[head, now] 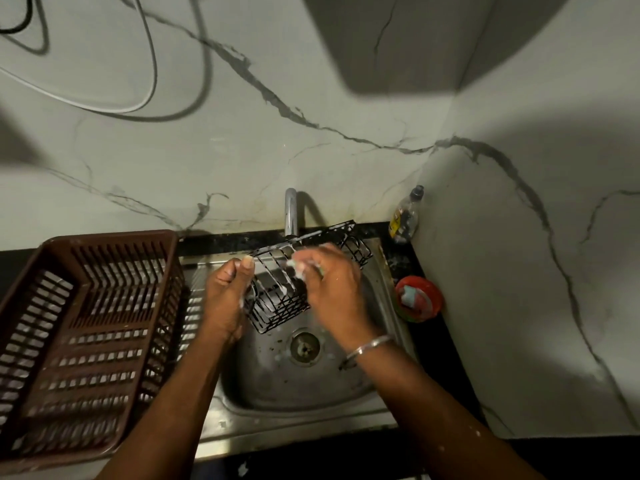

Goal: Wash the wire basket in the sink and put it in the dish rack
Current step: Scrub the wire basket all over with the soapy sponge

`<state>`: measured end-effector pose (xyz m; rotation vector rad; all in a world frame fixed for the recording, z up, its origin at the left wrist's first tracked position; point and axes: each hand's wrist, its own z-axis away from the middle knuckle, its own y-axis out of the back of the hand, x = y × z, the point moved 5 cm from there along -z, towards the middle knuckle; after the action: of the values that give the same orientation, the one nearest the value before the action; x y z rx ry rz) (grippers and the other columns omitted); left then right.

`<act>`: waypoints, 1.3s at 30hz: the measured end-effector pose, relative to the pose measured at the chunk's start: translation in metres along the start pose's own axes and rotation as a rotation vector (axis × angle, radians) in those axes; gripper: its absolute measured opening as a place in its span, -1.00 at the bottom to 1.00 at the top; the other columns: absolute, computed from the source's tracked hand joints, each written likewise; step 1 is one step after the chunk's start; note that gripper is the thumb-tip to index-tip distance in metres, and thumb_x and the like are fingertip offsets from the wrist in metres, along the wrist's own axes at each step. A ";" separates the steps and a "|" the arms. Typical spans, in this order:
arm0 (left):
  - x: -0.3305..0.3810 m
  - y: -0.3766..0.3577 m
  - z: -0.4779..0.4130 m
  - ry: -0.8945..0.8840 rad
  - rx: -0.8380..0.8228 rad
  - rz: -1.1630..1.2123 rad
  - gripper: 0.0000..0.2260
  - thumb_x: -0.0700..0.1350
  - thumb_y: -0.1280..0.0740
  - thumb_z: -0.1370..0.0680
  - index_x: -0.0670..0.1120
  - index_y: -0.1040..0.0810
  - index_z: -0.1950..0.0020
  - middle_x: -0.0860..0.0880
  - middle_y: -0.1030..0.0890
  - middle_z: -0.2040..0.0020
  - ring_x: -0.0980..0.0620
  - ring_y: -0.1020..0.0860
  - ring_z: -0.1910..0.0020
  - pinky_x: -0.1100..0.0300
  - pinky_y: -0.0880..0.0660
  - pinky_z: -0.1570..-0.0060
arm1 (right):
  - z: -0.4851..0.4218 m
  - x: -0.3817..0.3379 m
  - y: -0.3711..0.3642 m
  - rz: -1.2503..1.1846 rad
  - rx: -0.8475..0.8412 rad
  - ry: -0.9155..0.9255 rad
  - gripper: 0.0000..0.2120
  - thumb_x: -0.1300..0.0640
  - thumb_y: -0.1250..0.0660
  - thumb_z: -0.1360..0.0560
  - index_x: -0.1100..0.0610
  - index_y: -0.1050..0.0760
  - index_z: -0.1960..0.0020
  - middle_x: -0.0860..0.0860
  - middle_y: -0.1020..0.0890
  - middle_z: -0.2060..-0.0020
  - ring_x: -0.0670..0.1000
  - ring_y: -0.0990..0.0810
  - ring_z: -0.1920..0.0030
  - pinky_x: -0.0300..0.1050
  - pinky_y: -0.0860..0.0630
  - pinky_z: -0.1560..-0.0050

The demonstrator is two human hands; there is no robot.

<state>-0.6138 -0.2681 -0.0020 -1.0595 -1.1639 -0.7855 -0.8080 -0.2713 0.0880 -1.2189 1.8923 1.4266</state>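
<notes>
Left hand (225, 296) clamps round the near end of the basket (280, 310), tilted up over the sink (277, 386) between both hands. Right hand (332, 289) pinches a soapy sponge (299, 270) against the wires, foam showing. Rack (104, 237) sits on the surface, just left of the left hand.

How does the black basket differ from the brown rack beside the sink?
The wire basket is black, thin wire, soapy and tilted, gripped by the left hand over the sink; the dish rack is brown, slatted plastic, much larger, flat beside the sink. Both have open sides.
</notes>
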 end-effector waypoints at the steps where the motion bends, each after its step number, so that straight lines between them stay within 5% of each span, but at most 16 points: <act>1: -0.002 0.000 0.000 0.014 0.003 0.007 -0.72 0.07 -0.44 -0.56 -0.06 -0.51 0.23 0.02 -0.52 0.31 0.08 -0.50 0.26 0.09 -0.49 0.07 | -0.010 0.005 0.007 -0.013 0.074 -0.048 -0.83 0.23 -0.39 -0.60 0.07 -0.66 -0.14 -0.03 -0.62 -0.07 -0.14 -0.61 0.01 -0.38 -0.60 0.06; 6: -0.001 -0.004 -0.004 0.017 0.004 0.037 -0.49 0.27 -0.62 -0.39 -0.14 -0.56 0.11 -0.23 -0.51 0.16 -0.14 -0.48 0.13 -0.16 -0.54 0.01 | -0.021 -0.004 -0.015 0.140 0.016 0.069 -0.75 0.17 -0.38 -0.61 0.10 -0.62 -0.27 0.00 -0.57 -0.14 -0.04 -0.58 -0.09 -0.17 -0.64 -0.08; 8: 0.001 -0.004 -0.005 0.041 0.012 0.041 -0.44 0.27 -0.64 -0.37 -0.19 -0.58 0.04 -0.32 -0.59 0.07 -0.23 -0.56 0.07 -0.41 -0.57 -0.08 | -0.006 -0.002 -0.013 0.201 -0.018 0.087 -0.75 0.20 -0.39 -0.59 0.10 -0.62 -0.26 -0.01 -0.57 -0.12 -0.03 -0.55 -0.11 -0.20 -0.58 -0.14; 11: -0.009 0.001 -0.005 0.083 0.043 0.031 -0.50 0.26 -0.66 -0.35 -0.10 -0.56 0.15 -0.36 -0.59 0.02 -0.31 -0.56 0.06 -0.59 -0.50 -0.06 | 0.005 0.004 -0.005 0.165 -0.060 0.013 -0.75 0.29 -0.40 -0.56 0.05 -0.65 -0.19 -0.07 -0.57 -0.06 -0.08 -0.56 -0.05 -0.30 -0.55 -0.07; 14: -0.014 0.004 -0.006 0.102 0.047 0.012 -0.51 0.23 -0.65 -0.40 -0.14 -0.56 0.12 -0.37 -0.58 0.00 -0.32 -0.51 0.07 -0.71 -0.41 -0.05 | -0.009 -0.004 -0.009 0.132 0.017 0.053 -0.74 0.31 -0.40 -0.56 0.08 -0.65 -0.19 -0.05 -0.59 -0.05 -0.07 -0.57 -0.04 -0.17 -0.62 -0.07; 17: -0.006 0.002 -0.004 0.105 0.066 0.050 -0.31 0.22 -0.66 -0.38 -0.34 -0.55 -0.10 -0.55 -0.57 -0.09 -0.39 -0.60 0.02 -0.62 -0.49 -0.10 | -0.007 -0.008 -0.016 0.133 -0.070 0.169 -0.75 0.36 -0.39 -0.54 0.13 -0.67 -0.15 0.00 -0.60 -0.04 -0.02 -0.56 -0.07 -0.16 -0.59 -0.14; 20: -0.001 0.008 -0.004 0.114 0.091 0.073 -0.34 0.24 -0.69 -0.31 -0.22 -0.56 -0.09 -0.39 -0.59 -0.07 -0.34 -0.59 0.01 -0.56 -0.54 -0.10 | 0.004 0.001 0.001 0.145 -0.216 0.218 -0.74 0.41 -0.40 -0.52 0.12 -0.69 -0.08 -0.06 -0.57 0.01 -0.06 -0.55 -0.01 -0.38 -0.50 -0.06; 24: -0.003 0.016 -0.005 0.128 0.090 0.039 -0.41 0.21 -0.67 -0.36 -0.17 -0.56 -0.12 -0.29 -0.57 -0.04 -0.28 -0.58 0.04 -0.60 -0.51 -0.08 | -0.021 0.011 0.022 0.182 0.088 0.162 -0.78 0.36 -0.35 -0.56 0.14 -0.70 -0.10 -0.02 -0.57 0.02 -0.03 -0.55 0.00 -0.30 -0.54 -0.02; 28: 0.004 0.017 -0.010 0.071 0.090 0.030 -0.41 0.24 -0.67 -0.31 -0.21 -0.52 0.10 -0.21 -0.59 0.20 -0.14 -0.63 0.22 -0.23 -0.66 0.04 | 0.004 0.010 0.002 0.253 -0.071 0.357 -0.80 0.36 -0.41 -0.53 0.13 -0.71 -0.06 0.01 -0.59 0.01 -0.01 -0.52 -0.04 -0.22 -0.55 -0.03; 31: 0.001 0.020 -0.011 0.088 0.059 0.025 -0.15 0.28 -0.69 -0.29 -0.41 -0.49 -0.12 -0.39 -0.58 -0.02 -0.25 -0.62 0.10 -0.38 -0.63 -0.05 | -0.001 0.017 0.015 0.177 -0.050 0.326 -0.84 0.32 -0.41 -0.56 0.13 -0.70 -0.04 -0.05 -0.59 0.01 -0.07 -0.53 -0.03 -0.30 -0.55 -0.05; 34: -0.002 0.011 -0.005 0.110 0.020 0.033 -0.14 0.28 -0.69 -0.26 -0.33 -0.53 -0.24 -0.39 -0.61 -0.10 -0.28 -0.67 0.02 -0.31 -0.67 -0.02 | -0.021 0.015 0.023 0.178 0.098 0.179 -0.79 0.36 -0.36 -0.57 0.13 -0.68 -0.09 -0.02 -0.63 -0.05 -0.04 -0.57 -0.09 -0.23 -0.57 -0.13; 39: -0.002 0.016 -0.012 0.131 0.061 0.062 -0.19 0.28 -0.71 -0.21 -0.17 -0.54 -0.24 -0.36 -0.60 -0.05 -0.21 -0.68 0.10 -0.23 -0.71 0.07 | 0.008 0.015 0.017 0.122 -0.154 0.344 -0.76 0.39 -0.43 -0.51 0.13 -0.65 -0.11 0.02 -0.66 -0.06 -0.11 -0.58 -0.10 -0.35 -0.50 -0.15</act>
<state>-0.5953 -0.2741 -0.0085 -0.9747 -1.0332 -0.7547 -0.8307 -0.2679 0.0820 -1.5276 2.1461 1.5282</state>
